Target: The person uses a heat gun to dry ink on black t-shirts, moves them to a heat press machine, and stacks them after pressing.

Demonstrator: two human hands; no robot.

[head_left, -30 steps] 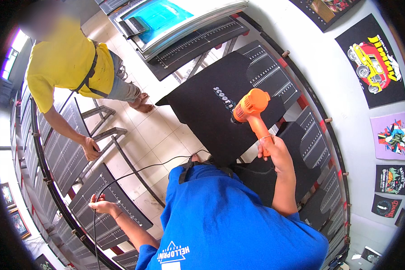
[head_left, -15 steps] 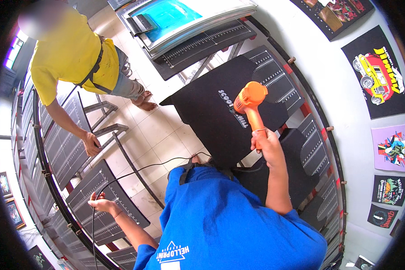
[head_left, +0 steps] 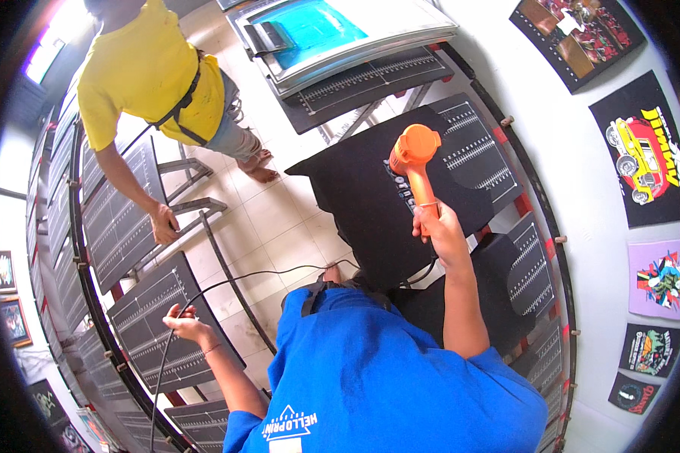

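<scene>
My right hand [head_left: 443,232] is wrapped round the handle of an orange heat gun [head_left: 414,155], its head held above a black T-shirt [head_left: 370,226]. The shirt lies spread over a dark printing board [head_left: 480,143] marked with white rulers. Pale printed lettering [head_left: 402,195] on the shirt is partly hidden beneath the gun. Off to the left, my left hand [head_left: 189,326] has its fingers curled round the black power cord [head_left: 242,278], which stretches across to my waist; a piece of cord also hangs from the gun's handle.
A person in a yellow shirt [head_left: 140,68] stands at the far left, one hand beside the left row of boards [head_left: 125,211]. Beyond the black shirt is a printing screen [head_left: 302,34] with blue ink. Nearer on the right lies another dark garment [head_left: 468,287]. Printed samples [head_left: 642,151] hang on the right wall.
The heat gun has shifted left over the shirt and covers more of the lettering. My left hand keeps hold of the cord. The whole view has turned slightly.
</scene>
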